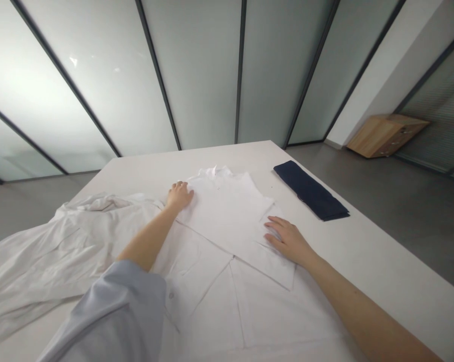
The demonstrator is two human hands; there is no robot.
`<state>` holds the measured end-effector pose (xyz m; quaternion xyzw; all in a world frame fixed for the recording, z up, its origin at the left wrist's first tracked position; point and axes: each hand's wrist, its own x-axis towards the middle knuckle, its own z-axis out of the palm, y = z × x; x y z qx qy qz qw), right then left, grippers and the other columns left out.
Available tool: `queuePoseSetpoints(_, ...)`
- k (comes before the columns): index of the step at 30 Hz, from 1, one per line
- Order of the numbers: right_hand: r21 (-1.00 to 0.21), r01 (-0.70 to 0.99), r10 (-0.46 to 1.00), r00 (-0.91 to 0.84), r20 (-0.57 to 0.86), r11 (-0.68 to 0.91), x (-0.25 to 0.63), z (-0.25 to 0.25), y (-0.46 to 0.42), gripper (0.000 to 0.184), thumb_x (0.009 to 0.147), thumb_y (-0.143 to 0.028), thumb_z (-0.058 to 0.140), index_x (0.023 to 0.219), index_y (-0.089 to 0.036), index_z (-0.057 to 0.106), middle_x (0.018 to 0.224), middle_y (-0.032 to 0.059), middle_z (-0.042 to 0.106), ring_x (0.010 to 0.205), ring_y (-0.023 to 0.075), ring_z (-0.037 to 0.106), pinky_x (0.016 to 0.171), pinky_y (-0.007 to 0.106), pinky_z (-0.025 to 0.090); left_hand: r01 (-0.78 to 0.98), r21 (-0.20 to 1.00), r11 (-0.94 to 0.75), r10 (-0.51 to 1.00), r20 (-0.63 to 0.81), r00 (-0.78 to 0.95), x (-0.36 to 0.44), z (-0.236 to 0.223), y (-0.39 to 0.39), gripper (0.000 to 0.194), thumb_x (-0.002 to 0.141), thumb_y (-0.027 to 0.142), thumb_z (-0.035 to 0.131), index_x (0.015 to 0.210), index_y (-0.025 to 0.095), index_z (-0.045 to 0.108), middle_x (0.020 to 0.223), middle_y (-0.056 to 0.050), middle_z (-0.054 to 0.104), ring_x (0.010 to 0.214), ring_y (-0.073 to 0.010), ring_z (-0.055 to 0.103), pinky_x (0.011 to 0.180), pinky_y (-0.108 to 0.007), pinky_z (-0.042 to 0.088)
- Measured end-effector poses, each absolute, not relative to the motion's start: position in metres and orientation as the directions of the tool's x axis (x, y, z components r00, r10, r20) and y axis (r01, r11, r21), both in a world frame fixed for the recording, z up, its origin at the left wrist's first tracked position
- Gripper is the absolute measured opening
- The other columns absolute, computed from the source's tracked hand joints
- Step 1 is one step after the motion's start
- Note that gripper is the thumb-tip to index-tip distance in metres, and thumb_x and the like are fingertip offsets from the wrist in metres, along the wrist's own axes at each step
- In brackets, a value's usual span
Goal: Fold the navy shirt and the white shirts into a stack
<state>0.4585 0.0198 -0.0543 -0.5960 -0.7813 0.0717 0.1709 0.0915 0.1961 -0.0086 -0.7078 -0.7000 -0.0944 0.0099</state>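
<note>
A white shirt point(227, 216) lies spread on the table, its collar at the far end and its sleeves folded across the body. My left hand point(180, 196) rests on the shirt's far left edge, near the shoulder, with the fingers apart. On the right side, my right hand point(287, 239) touches the folded sleeve, fingers spread and slightly bent. Neither hand grips the cloth. The lower part of the shirt reaches toward me, and my forearms cover some of it.
Crumpled white garments point(72, 241) lie to the left, hanging toward the table's edge. A folded dark navy cloth point(311, 191) lies near the right edge of the white table point(385, 271). Beyond stand frosted glass panels point(204, 75) and a wooden cabinet point(381, 134).
</note>
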Motion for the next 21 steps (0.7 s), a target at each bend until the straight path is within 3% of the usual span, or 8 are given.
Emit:
queuePoseSetpoints(3, -0.302, 0.911, 0.954, -0.233, 0.19, 0.283, 0.459, -0.055, 0.02, 0.039, 0.09, -0.041, 0.046, 0.12, -0.023, 0.063, 0.139, 0.0099, 0.053, 0.13, 0.0279, 0.046, 0.105, 0.045, 0.039, 0.996, 0.031, -0.084, 0.996, 0.007, 0.084, 0.092, -0.015, 0.164, 0.061, 0.089, 0.052, 0.041, 0.138, 0.016, 0.045, 0.146, -0.018, 0.042, 0.133, -0.034, 0.04, 0.104, -0.048, 0.037)
queuePoseSetpoints(9, -0.292, 0.909, 0.948, -0.245, 0.202, 0.298, 0.46, -0.06, 0.025, 0.04, 0.089, -0.04, 0.046, 0.119, -0.02, 0.064, 0.138, 0.0117, 0.054, 0.129, 0.0287, 0.047, 0.106, 0.047, 0.038, 0.994, -0.061, -0.093, 0.995, -0.044, 0.09, 0.065, -0.027, 0.13, 0.07, 0.094, 0.056, 0.026, 0.15, 0.013, 0.028, 0.157, -0.018, 0.025, 0.142, -0.0326, 0.027, 0.113, -0.048, 0.023)
queuePoseSetpoints(14, -0.272, 0.912, 0.946, -0.261, 0.194, 0.308, 0.46, -0.06, 0.028, 0.042, 0.089, -0.039, 0.046, 0.12, -0.017, 0.064, 0.138, 0.0128, 0.054, 0.129, 0.0275, 0.047, 0.107, 0.044, 0.038, 0.996, -0.078, -0.051, 0.999, 0.008, 0.052, 0.068, -0.019, 0.121, 0.069, 0.094, 0.051, 0.032, 0.15, 0.011, 0.027, 0.156, -0.018, 0.027, 0.143, -0.032, 0.026, 0.114, -0.047, 0.023)
queuePoseSetpoints(17, -0.26, 0.914, 0.945, -0.266, 0.191, 0.31, 0.46, -0.059, 0.029, 0.042, 0.089, -0.039, 0.045, 0.121, -0.017, 0.064, 0.139, 0.0123, 0.054, 0.129, 0.0271, 0.047, 0.107, 0.043, 0.038, 0.988, -0.071, -0.134, 0.989, 0.058, 0.138, 0.087, -0.017, 0.105, 0.068, 0.092, 0.049, 0.038, 0.148, 0.013, 0.03, 0.156, -0.016, 0.029, 0.143, -0.0304, 0.026, 0.115, -0.044, 0.022)
queuePoseSetpoints(21, -0.256, 0.916, 0.945, -0.27, 0.183, 0.31, 0.46, -0.057, 0.029, 0.043, 0.089, -0.039, 0.045, 0.121, -0.017, 0.063, 0.139, 0.0123, 0.053, 0.13, 0.0271, 0.047, 0.107, 0.043, 0.037, 0.973, -0.005, -0.233, 0.972, 0.023, 0.233, 0.108, -0.026, 0.081, 0.064, 0.093, 0.056, 0.033, 0.146, 0.019, 0.036, 0.155, -0.012, 0.032, 0.142, -0.0298, 0.028, 0.114, -0.044, 0.023)
